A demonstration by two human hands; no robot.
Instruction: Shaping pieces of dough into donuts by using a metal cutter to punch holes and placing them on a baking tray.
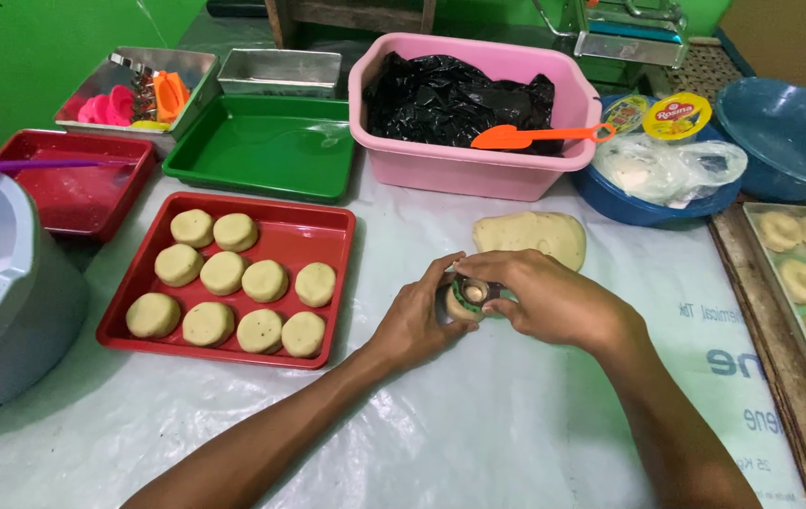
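left hand [417,320]: near side, fingers curled shut around a small round dough piece [465,300], gripping its left edge and underside.
right hand [544,300]: comes in from the right, fingers closed over a green round cutter [472,287] sitting on top of the dough piece; thumb and fingertips pinch the rim.
key relation: dough piece lies between the 2 hands, just right of the left palm and just left of the right knuckles; both hands touching it, neither clearly nearer. Piece is round, no long axis to speak of.
cutter centre: looks like a small metal or pale core in the middle, too small to tell.
surface: white plastic sheet [478,424] over the table, hands working just above it.
dough slab [530,236]: flat pale lump just beyond the hands, near but apart.
red tray [337,283]: left of the hands, 10 round dough pucks [224,272] in rough rows.
right edge: metal tray [761,273] with ring-shaped dough pieces.
far: green tray [261,146], pink tub [459,170] with black plastic liner, orange scraper [535,137] across its rim, blue basin [629,207] with bagged stuff.
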